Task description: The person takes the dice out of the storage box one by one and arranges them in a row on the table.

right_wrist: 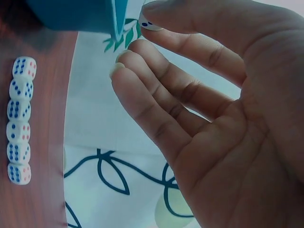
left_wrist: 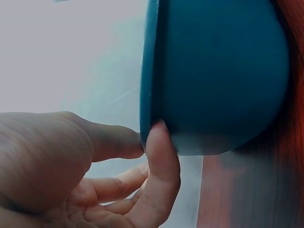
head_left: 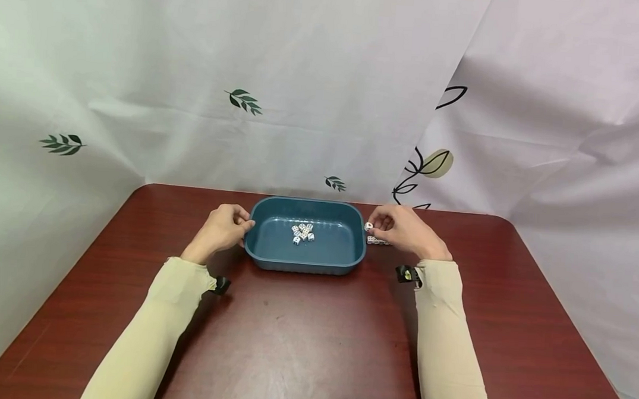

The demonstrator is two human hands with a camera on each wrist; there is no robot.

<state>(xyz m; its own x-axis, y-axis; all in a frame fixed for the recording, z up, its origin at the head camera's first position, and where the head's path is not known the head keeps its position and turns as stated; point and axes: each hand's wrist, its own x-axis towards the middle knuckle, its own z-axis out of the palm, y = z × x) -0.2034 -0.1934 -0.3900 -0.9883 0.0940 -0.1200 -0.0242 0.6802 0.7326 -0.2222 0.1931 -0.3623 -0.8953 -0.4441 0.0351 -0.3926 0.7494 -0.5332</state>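
A blue rectangular tray (head_left: 306,264) with rounded corners stands on the table. Its left rim is pinched between the thumb and a finger of my left hand (head_left: 220,228), as the left wrist view also shows. Just outside the right rim, my right hand (head_left: 402,230) holds a white die (head_left: 369,226) between thumb and index finger; the other fingers are bent and hold nothing. In the right wrist view the die is mostly hidden by the thumb, with blue dots showing. Several white dice (head_left: 303,233) lie clustered inside the tray.
Beneath the right hand, a straight row of several dice (right_wrist: 19,121) with blue and red dots lies on the reddish-brown table (head_left: 303,335). Behind the table hangs a white cloth (head_left: 300,145) with leaf prints. Each wrist carries a small black camera (head_left: 406,274).
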